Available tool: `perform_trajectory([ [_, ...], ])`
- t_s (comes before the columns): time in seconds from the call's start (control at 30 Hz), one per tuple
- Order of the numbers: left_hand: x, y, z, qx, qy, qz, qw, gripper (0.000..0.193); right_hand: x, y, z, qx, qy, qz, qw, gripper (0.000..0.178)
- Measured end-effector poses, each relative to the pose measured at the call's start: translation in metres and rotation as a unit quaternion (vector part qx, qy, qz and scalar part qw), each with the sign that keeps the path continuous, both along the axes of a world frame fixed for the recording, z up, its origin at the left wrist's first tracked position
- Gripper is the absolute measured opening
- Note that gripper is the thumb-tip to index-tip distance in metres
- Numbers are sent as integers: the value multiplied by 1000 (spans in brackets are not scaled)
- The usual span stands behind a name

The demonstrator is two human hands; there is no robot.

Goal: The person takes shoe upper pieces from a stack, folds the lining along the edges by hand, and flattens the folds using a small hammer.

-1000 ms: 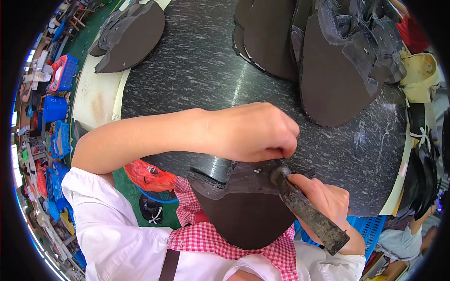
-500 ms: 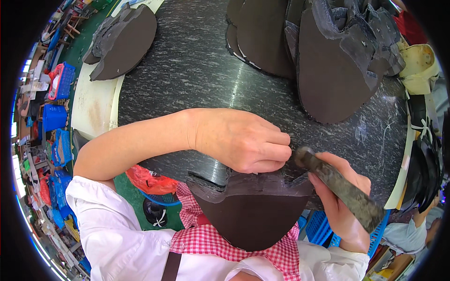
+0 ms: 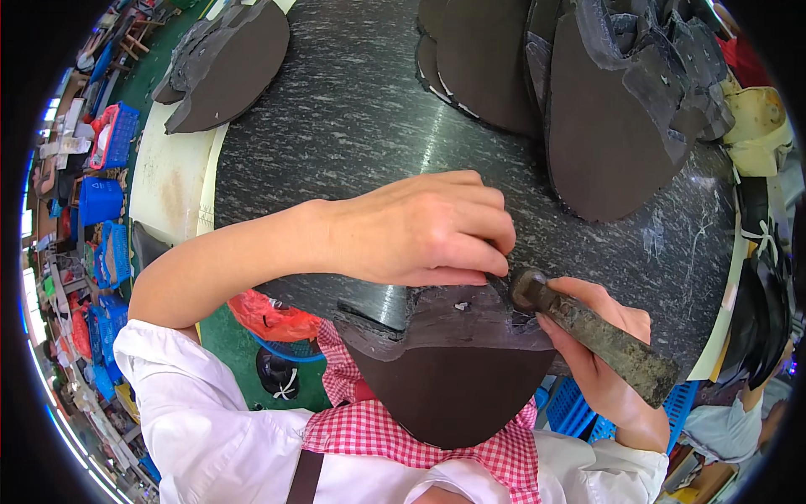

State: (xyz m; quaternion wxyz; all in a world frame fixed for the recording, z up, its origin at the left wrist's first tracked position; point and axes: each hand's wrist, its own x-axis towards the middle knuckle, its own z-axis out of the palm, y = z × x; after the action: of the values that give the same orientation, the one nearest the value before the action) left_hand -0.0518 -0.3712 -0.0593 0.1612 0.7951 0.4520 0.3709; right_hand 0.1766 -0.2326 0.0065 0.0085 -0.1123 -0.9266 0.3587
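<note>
A dark brown, rounded flat piece that looks like a shoe upper (image 3: pixel 447 391) lies at the table's near edge and hangs over toward my lap. Its far border is a greyish-black band with notches. Fingers of my left hand (image 3: pixel 445 225) are curled together at that border, pinching a dark flap; the thumb is largely hidden. My right hand (image 3: pixel 598 323) is closed around a worn metal hammer (image 3: pixel 600 332). The hammer's round face is close to my left fingertips, at the piece's right corner, and its long flat end points to the lower right.
Similar dark pieces (image 3: pixel 617 134) are piled on the far right of the dark speckled table (image 3: pixel 353 143), and another stack (image 3: pixel 239 67) lies far left. Beyond the right edge are a cream container (image 3: pixel 756 126) and hanging black pieces (image 3: pixel 760 311). Blue baskets (image 3: pixel 109 256) stand at left.
My left hand has risen slightly away from the piece, uncovering more of its grey band. The hammer's round face has shifted a little left and nearer me. The view has moved slightly.
</note>
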Motion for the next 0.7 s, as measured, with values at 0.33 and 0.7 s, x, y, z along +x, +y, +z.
perform_trajectory([
  [0.33,5,-5,6,-5,41,60,997,26,-12,7,8,25,-6,50,998,27],
  [0.7,16,-10,20,117,268,-15,956,20,-13,10,5,13,6,57,998,26],
])
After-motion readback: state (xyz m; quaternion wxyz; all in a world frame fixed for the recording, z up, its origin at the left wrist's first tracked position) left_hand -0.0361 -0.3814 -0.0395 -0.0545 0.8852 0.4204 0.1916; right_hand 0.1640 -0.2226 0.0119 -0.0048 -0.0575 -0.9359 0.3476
